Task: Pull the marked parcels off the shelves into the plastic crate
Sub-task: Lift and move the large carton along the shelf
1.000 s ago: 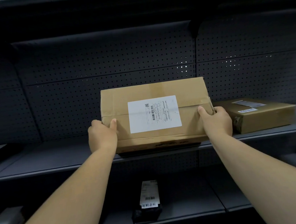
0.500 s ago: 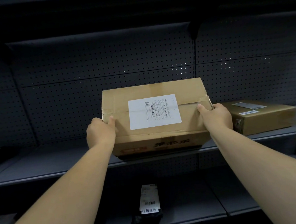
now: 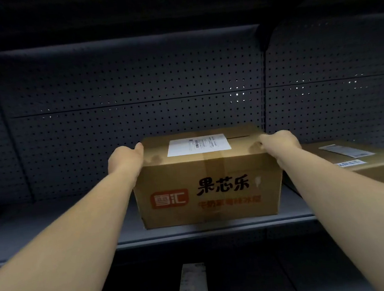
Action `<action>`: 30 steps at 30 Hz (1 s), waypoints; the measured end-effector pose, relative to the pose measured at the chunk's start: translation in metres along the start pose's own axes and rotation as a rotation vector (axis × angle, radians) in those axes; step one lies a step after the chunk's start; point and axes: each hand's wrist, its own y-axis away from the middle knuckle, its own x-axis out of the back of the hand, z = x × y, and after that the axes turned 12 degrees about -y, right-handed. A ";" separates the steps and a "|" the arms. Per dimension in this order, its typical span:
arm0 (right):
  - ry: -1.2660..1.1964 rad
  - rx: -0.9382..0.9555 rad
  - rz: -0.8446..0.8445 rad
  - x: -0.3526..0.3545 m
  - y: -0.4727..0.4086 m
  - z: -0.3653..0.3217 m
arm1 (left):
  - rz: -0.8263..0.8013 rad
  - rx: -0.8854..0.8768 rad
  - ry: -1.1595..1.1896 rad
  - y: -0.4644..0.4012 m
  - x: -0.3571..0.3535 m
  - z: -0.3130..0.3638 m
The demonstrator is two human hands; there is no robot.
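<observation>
The large cardboard parcel [image 3: 207, 179] sits on the middle shelf [image 3: 54, 231] near its front edge, white label [image 3: 198, 144] on top. The left hand [image 3: 125, 161] and right hand [image 3: 280, 144] grip its upper side corners, fingers apparently curled over the far edges. This looks like the pull-off step; next comes lifting it clear toward the crate, which is out of view.

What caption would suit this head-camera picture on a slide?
Left hand and right hand hold a brown printed cardboard box standing on a grey metal shelf.
</observation>
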 end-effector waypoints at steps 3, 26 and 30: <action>0.020 0.009 -0.046 -0.006 -0.015 0.000 | -0.039 -0.018 -0.021 -0.012 -0.008 0.005; 0.475 0.595 0.186 0.010 0.017 0.011 | 0.331 -0.515 -0.550 0.055 -0.002 0.026; 0.558 0.654 0.175 0.030 0.037 0.026 | 0.286 -0.648 -0.576 0.093 -0.010 0.032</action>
